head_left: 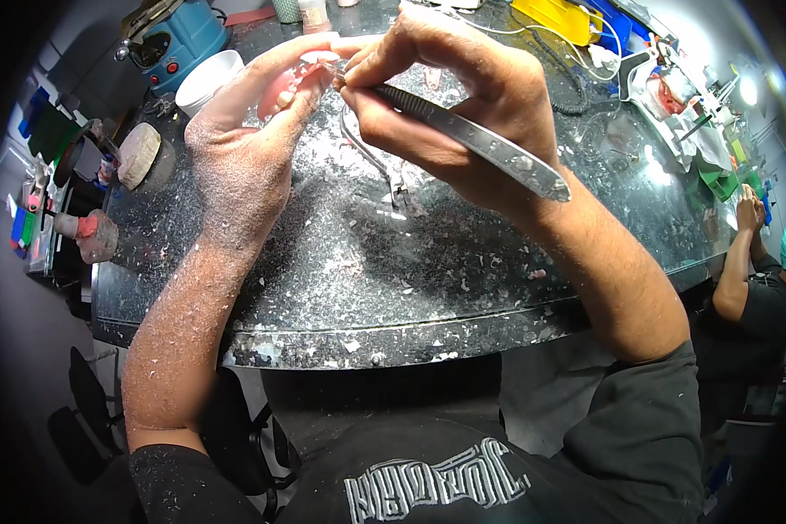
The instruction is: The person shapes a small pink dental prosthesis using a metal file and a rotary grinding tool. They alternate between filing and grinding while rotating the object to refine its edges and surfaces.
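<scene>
High over the far side of the bench, my left hand [240, 153], dusted with white powder, is closed around a pink denture base [279, 92]. Its fingers hide much of the piece, though pale tooth-like bits show near the thumb. My right hand [489, 87] grips a metal scalpel handle [489, 147] like a pen. The ridged grip lies by the fingers, and the rounded end slants down toward my wrist. The scalpel's working end meets the denture near my left fingertips; its exact contact is too small to tell. Both hands are close together.
White and pink shavings cover the dark worktop [349, 271]. A thin metal tool [396, 188] lies beneath my hands. At left are a white cup [208, 83], a blue machine [179, 44] and a plaster block [139, 155]. A yellow tray [555, 19] stands far right; another person's arm [732, 284] shows at right.
</scene>
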The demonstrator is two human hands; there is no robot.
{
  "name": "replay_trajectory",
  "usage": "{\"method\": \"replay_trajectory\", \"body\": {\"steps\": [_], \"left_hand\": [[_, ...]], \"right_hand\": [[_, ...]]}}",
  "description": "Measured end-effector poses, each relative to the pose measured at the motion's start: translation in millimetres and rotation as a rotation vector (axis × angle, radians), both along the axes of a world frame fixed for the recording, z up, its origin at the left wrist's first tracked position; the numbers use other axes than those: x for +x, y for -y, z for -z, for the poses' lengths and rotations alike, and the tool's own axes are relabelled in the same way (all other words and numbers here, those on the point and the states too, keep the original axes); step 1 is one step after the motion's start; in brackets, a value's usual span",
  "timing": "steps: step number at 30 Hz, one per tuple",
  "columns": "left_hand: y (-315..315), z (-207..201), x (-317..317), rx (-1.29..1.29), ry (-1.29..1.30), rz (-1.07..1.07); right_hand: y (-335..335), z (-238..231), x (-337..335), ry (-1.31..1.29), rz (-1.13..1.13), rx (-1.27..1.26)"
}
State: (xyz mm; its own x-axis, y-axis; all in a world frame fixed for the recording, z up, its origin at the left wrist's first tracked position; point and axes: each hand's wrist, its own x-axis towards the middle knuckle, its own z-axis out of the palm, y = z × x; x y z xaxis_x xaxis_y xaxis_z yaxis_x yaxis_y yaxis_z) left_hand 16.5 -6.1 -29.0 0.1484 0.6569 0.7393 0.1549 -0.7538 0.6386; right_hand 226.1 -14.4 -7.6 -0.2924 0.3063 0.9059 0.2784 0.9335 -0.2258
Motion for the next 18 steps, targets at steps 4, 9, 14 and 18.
{"method": "replay_trajectory", "body": {"steps": [4,9,14,18], "left_hand": [[2.9,-0.1,0.2,-0.057,0.011,-0.003],[2.4,1.5,-1.5,-0.054,0.015,0.001],[5.9,-2.2,4.1,-0.058,0.059,0.044],[7.8,-2.4,3.7,-0.07,0.027,0.019]], "right_hand": [[-0.9,1.4,-0.5,-0.035,-0.001,-0.032],[2.3,2.1,-2.2,-0.051,0.012,-0.134],[12.9,1.9,-7.9,-0.251,-0.148,-0.452],[16.5,7.5,-16.3,-0.425,-0.32,-0.626]]}}
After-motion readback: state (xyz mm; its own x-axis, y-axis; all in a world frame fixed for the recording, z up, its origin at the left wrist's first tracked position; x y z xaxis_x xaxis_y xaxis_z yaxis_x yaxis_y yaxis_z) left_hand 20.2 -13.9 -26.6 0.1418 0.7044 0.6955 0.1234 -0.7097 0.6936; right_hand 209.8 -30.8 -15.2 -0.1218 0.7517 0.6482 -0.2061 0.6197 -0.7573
